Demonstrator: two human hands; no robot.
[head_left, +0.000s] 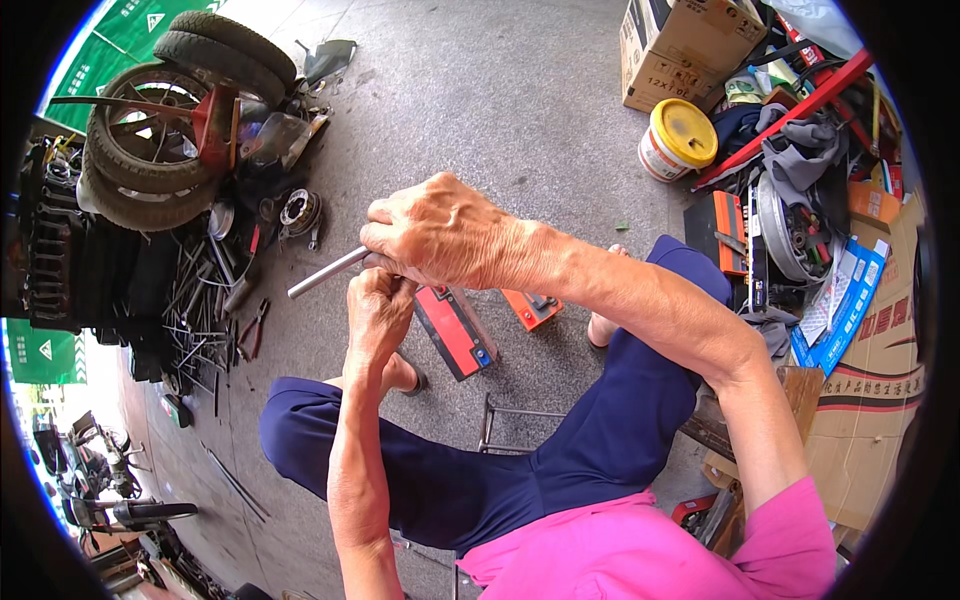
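One rod [328, 274] is pinched in the right hand [432, 232]; the left hand [376, 312] curls beside it, contents unclear; slack fingers could drop the rod toward the battery [453, 332] beneath.

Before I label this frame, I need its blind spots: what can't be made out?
Head view:
Silver rod: other end hidden by the right hand.
Red box: far end behind the same hand.
Orange box: partly behind the right forearm.
Cardboard carton: cut off by the upper edge.
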